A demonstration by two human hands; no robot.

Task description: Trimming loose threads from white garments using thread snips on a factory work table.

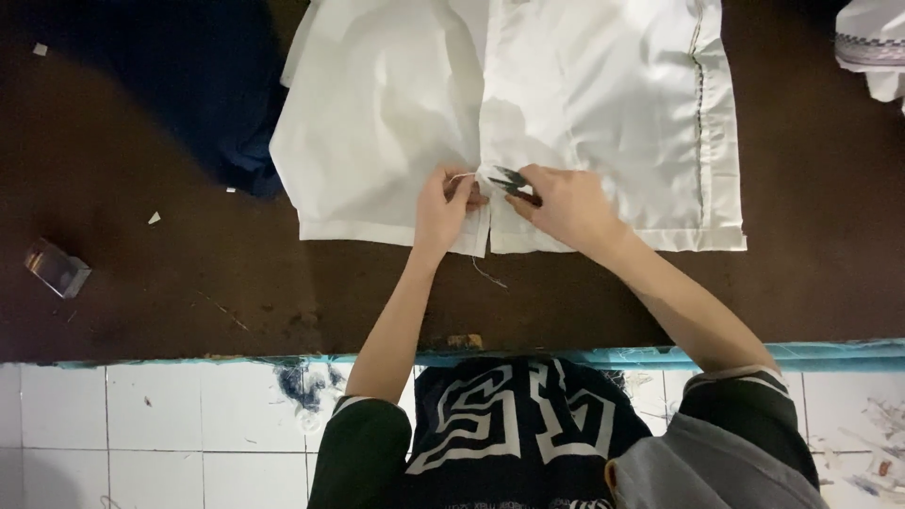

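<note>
Head view: white shirt lies flat on the dark table, front opening running straight up from between your hands. Your left hand is closed in a pinch on a loose thread at the placket edge, near the hem. Your right hand is closed around small thread snips, blades pointing left at that thread, just beside your left fingertips.

Progress, as a judgement: you're at the bottom of the opening, thread pulled taut, blades at it but it looks uncut. One more stray thread hangs off the hem just below your left wrist, so trimming there isn't finished. Can't tell whether the rest of the placket above your hands has been cleaned; no other loose ends show from here, but the fabric is bright and fine threads would wash out.

Around your hands:
- Dark blue cloth up and left of your left hand, touching the shirt's left edge.
- Small clear block well off to the left, near the table edge.
- White scraps scattered left of it.
- Another white garment with dark trim, far up-right of your right hand.

Nothing sits between the hands and the seam. Only risk I see: snip tips sit right on the fabric fold, so watch you catch thread, not cloth.
</note>
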